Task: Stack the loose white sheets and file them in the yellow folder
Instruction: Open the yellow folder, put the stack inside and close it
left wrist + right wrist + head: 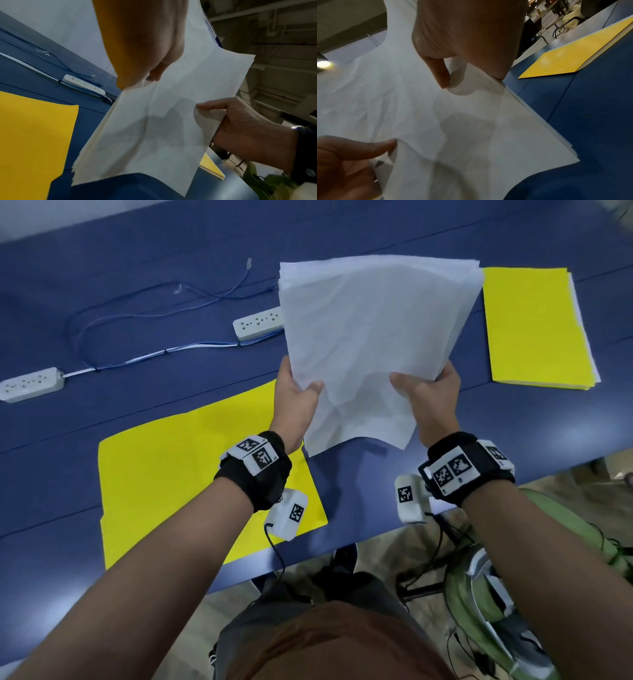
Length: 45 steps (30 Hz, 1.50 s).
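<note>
The stack of white sheets (370,337) is held clear of the blue table (137,251), tilted up and away from the person, with its near edge hanging below both hands. This raised, two-sided hold is judged to serve squaring: with the sheets lifted, the edges can be tapped or shuffled level before filing. In the left wrist view the layered edges are seen slightly fanned (alignment is therefore judged incomplete).

The left hand (296,402) is clamped on the left edge of the stack, thumb on the upper face and fingers curled beneath. The right hand (428,395) grips the right edge in the same manner; its thumb (440,73) is seen pressed into the paper, which dimples under it. Neither hand is spread, and each pinches the paper only.

An opened yellow folder (171,467) lies flat on the table beneath and to the left of the left hand, at the near table edge. It is judged to be laid open there so that the stack can be lowered onto it with a short move. A second yellow folder (534,326) lies closed beyond and to the right of the right hand, with white paper edges showing along its side (apparently already filled).

Two power strips (258,323) and their cable (137,316) lie beyond and to the left of the left hand.
</note>
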Available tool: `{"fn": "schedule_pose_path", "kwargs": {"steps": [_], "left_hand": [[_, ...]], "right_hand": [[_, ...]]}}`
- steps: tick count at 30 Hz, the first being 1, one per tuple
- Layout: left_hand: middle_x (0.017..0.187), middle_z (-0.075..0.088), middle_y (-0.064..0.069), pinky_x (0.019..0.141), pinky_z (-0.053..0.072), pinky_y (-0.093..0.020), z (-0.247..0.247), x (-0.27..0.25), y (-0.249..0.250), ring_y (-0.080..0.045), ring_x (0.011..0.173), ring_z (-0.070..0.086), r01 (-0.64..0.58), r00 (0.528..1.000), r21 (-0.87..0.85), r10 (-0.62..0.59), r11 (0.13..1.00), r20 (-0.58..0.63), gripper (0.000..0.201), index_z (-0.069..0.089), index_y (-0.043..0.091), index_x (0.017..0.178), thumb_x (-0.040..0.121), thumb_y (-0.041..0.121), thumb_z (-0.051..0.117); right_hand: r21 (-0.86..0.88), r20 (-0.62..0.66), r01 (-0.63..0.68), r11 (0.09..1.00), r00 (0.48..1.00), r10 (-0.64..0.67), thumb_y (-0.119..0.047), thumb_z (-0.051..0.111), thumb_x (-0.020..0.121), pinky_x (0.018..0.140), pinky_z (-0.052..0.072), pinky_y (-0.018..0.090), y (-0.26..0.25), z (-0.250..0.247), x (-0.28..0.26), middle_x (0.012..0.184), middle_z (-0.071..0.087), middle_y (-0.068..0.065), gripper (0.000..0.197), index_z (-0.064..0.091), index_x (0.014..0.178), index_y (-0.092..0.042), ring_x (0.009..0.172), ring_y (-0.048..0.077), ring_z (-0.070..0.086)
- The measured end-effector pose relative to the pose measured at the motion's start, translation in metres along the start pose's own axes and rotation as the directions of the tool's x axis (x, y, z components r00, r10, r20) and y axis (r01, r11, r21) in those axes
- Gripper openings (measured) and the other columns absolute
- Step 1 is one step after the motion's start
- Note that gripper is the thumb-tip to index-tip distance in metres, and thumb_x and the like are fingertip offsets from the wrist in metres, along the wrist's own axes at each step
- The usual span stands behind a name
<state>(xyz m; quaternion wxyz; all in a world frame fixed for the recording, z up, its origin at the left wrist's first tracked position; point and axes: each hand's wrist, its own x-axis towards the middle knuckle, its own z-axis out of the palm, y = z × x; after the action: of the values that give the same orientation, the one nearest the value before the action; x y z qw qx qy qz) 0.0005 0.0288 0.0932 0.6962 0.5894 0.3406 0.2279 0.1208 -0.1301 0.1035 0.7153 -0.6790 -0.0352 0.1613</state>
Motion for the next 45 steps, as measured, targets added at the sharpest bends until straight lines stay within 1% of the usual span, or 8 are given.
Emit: {"fn": "schedule_pose_path", "kwargs": {"steps": [7,15,20,23,29,34,38,45], "left_hand": [[0.120,0.069,0.001,0.097,0.054,-0.045,-0.019,-0.030,-0.028,-0.017,0.111,0.066,0.082,0.996,0.120,-0.086,0.989,0.029,0.055,0.059,0.017,0.126,0.071,0.012,0.068],[0.114,0.072,-0.002,0.091,0.056,-0.037,-0.029,-0.028,-0.024,-0.018,0.104,0.068,0.087,0.996,0.138,-0.088,0.987,-0.005,0.036,0.067,0.014,0.115,0.082,0.000,0.070],[0.113,0.072,0.001,0.092,0.056,-0.039,-0.032,-0.029,-0.023,-0.017,0.104,0.068,0.152,0.987,0.181,-0.160,0.972,0.031,0.045,0.068,0.017,0.113,0.069,0.014,0.076],[0.112,0.072,-0.001,0.095,0.055,-0.045,-0.030,-0.033,-0.027,-0.020,0.104,0.068,0.188,0.981,0.195,-0.193,0.963,0.007,0.035,0.068,0.018,0.111,0.077,0.012,0.073],[0.110,0.072,-0.002,0.087,0.055,-0.037,-0.025,-0.032,-0.025,-0.021,0.102,0.067,0.134,0.991,0.161,-0.131,0.978,-0.027,0.026,0.067,0.018,0.108,0.084,0.007,0.070],[0.117,0.071,0.001,0.093,0.055,-0.038,-0.025,-0.038,-0.043,-0.018,0.105,0.067,0.208,0.975,0.239,-0.221,0.949,0.031,0.036,0.066,0.015,0.122,0.087,0.020,0.071],[0.119,0.070,0.002,0.089,0.054,-0.031,-0.034,-0.037,-0.036,-0.015,0.105,0.067,0.167,0.986,0.200,-0.168,0.966,-0.013,0.032,0.064,0.013,0.125,0.094,0.018,0.064],[0.120,0.070,-0.001,0.093,0.055,-0.037,-0.090,-0.031,-0.014,-0.017,0.106,0.068,0.115,0.988,0.166,-0.096,0.979,-0.117,0.031,0.062,0.011,0.126,0.095,0.014,0.062]], "right_hand": [[-0.058,0.041,-0.110,0.992,0.993,0.113,0.009,0.075,0.073,0.077,0.059,0.034,0.036,-0.014,-0.023,0.106,0.073,0.014,0.042,0.066,0.113,0.001,0.094,0.024,0.072],[-0.050,0.070,-0.047,0.998,0.996,0.051,0.012,0.073,0.070,0.072,0.059,0.036,0.035,-0.009,-0.027,0.104,0.071,0.020,0.037,0.068,0.105,0.002,0.095,0.030,0.071],[-0.058,0.050,-0.109,0.992,0.993,0.112,0.011,0.073,0.072,0.071,0.059,0.031,0.039,-0.003,-0.030,0.104,0.071,0.014,0.039,0.067,0.109,-0.001,0.094,0.026,0.070],[-0.085,0.032,-0.138,0.987,0.989,0.142,0.008,0.074,0.072,0.076,0.059,0.035,0.045,-0.005,-0.033,0.102,0.072,0.012,0.036,0.068,0.106,-0.003,0.095,0.026,0.070],[-0.062,0.061,-0.046,0.997,0.997,0.050,0.008,0.070,0.075,0.075,0.058,0.037,0.037,-0.009,-0.034,0.098,0.070,0.015,0.030,0.067,0.104,0.002,0.089,0.025,0.069],[-0.111,0.037,-0.182,0.977,0.982,0.187,0.003,0.071,0.078,0.080,0.058,0.035,0.050,-0.010,-0.039,0.101,0.071,0.009,0.034,0.066,0.111,-0.003,0.094,0.022,0.069],[-0.160,0.062,-0.090,0.983,0.993,0.101,-0.005,0.070,0.077,0.085,0.058,0.044,0.041,0.000,-0.038,0.103,0.072,0.012,0.028,0.067,0.105,-0.007,0.098,0.027,0.069],[-0.277,0.272,0.084,0.957,0.962,-0.006,-0.019,0.070,0.079,0.088,0.058,0.039,0.027,0.056,-0.040,0.109,0.072,-0.001,0.041,0.062,0.119,-0.014,0.100,0.014,0.069]]}}
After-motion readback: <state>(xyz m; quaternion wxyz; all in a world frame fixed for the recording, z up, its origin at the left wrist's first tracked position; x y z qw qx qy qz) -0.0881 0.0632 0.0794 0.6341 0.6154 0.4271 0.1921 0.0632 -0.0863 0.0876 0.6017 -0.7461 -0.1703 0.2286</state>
